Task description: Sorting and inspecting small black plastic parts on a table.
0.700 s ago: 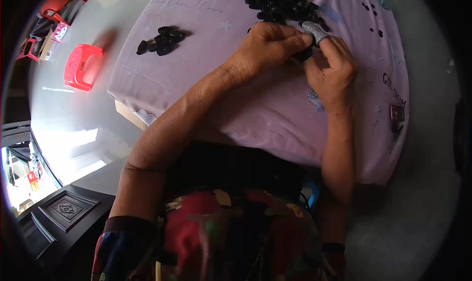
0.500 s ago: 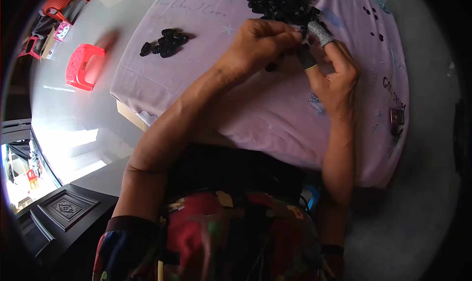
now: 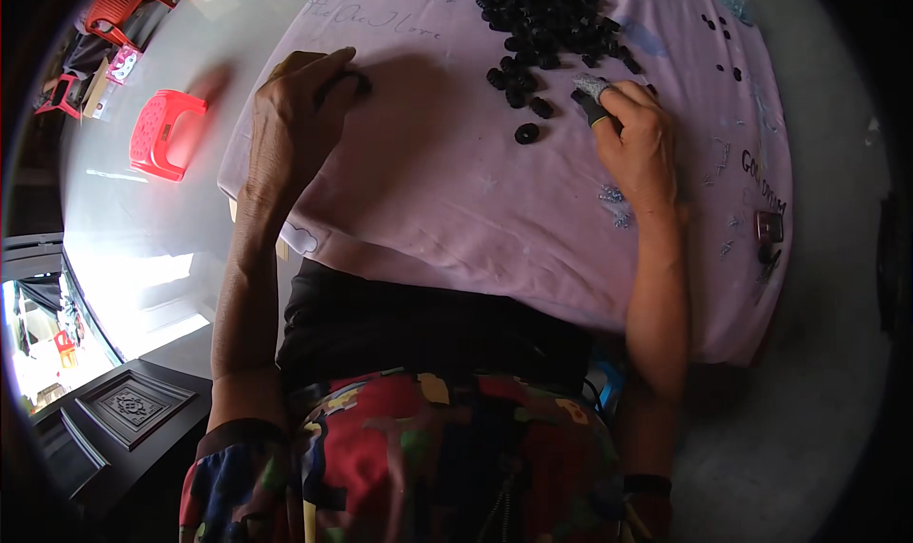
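My left hand is over the left part of the pink cloth, its fingers curved and apart around several small black ribbed pieces, which it mostly hides. My right hand rests beside the large heap of black ribbed pieces. Its thumb wears a dark cover and its index finger a silver-grey one; these tips press together. Whatever sits between them is too small to make out. Just left of that hand lie loose black pieces, the nearest one round with a hollow middle.
The pink printed cloth covers the table in front of me. Small black bits and a small dark reddish item lie at its right side. A red plastic stool stands on the floor at left; a dark carved panel is lower left.
My left hand has left the right hand and swung left to the small group of black pieces. My right hand has shifted slightly down, its thumb and index finger now together.
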Demonstrator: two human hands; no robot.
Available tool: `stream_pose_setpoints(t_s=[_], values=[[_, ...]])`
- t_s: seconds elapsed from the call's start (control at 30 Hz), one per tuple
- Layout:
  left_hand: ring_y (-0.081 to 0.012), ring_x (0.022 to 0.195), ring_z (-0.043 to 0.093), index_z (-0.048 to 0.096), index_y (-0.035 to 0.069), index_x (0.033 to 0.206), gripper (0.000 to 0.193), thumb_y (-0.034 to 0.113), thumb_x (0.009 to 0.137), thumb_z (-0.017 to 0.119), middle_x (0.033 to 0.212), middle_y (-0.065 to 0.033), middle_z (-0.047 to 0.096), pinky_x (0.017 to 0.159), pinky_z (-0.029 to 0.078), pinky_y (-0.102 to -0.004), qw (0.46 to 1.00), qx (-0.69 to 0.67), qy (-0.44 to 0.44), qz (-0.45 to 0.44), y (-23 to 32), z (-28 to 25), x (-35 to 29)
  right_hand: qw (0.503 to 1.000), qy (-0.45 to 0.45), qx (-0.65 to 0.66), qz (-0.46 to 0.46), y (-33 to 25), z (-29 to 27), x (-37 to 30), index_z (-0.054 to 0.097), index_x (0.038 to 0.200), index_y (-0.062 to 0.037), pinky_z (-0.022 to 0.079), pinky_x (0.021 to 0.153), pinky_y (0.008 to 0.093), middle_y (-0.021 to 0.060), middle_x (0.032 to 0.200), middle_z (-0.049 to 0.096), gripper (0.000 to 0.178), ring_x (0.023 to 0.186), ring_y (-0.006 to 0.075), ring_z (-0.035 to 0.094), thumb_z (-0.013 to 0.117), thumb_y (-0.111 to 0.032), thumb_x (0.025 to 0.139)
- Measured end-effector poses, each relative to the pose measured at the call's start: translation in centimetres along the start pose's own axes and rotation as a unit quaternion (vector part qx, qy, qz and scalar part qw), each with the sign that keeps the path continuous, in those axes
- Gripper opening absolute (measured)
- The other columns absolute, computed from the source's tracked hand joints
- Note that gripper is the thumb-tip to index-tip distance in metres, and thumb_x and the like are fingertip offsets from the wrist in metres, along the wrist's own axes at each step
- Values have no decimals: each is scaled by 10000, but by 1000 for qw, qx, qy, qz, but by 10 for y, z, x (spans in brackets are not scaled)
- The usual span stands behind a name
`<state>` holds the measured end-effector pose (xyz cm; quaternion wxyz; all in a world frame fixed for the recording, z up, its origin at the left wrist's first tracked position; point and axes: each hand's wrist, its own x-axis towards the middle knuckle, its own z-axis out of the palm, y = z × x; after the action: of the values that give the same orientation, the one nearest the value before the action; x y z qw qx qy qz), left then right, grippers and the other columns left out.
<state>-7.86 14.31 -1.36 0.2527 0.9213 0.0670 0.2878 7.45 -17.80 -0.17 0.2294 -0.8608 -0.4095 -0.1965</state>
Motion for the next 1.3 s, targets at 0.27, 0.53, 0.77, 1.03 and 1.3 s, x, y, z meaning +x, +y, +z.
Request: stream_pose_setpoints(t_s=[0.27, 0.53, 0.77, 1.03, 1.3], values=[[-299, 827, 674, 764, 97, 1065, 244, 124, 823, 780, 895, -142, 692, 752, 545, -387, 987, -117, -67, 85, 69, 25, 4, 999, -15, 25, 44, 2, -9, -3, 660, 911, 0, 516, 768, 432, 135, 896, 659, 155, 861, 359, 638, 631, 27, 761], [-311, 878, 667, 750, 108, 1072, 213, 156, 868, 711, 895, -122, 672, 765, 543, -396, 979, -43, -78, 182, 94, 86, 29, 996, 2, 25, 85, 10, -16, -6, 659, 899, -2, 509, 732, 440, 136, 866, 652, 130, 818, 361, 640, 651, -9, 769], [-310, 834, 678, 761, 134, 1036, 187, 166, 855, 724, 904, -118, 666, 739, 550, -394, 977, -120, -102, 146, 112, 119, 49, 995, 15, 25, 100, 15, -19, -7, 655, 901, 2, 505, 685, 454, 161, 831, 648, 114, 761, 378, 635, 649, -31, 792], [-295, 820, 678, 758, 125, 975, 149, 141, 830, 728, 888, -105, 642, 747, 554, -378, 978, -124, -84, 147, 111, 126, 44, 994, 9, 31, 107, 12, -25, -7, 635, 872, 13, 496, 658, 451, 177, 805, 641, 87, 734, 400, 622, 650, -25, 795], [-116, 778, 687, 746, 20, 985, 138, 42, 849, 750, 877, -58, 712, 696, 549, -254, 945, -301, -95, 88, 107, 110, 46, 967, -33, 241, 82, 2, -24, -4, 659, 891, 24, 438, 546, 264, 68, 673, 610, 73, 581, 65, 522, 639, 6, 823]])
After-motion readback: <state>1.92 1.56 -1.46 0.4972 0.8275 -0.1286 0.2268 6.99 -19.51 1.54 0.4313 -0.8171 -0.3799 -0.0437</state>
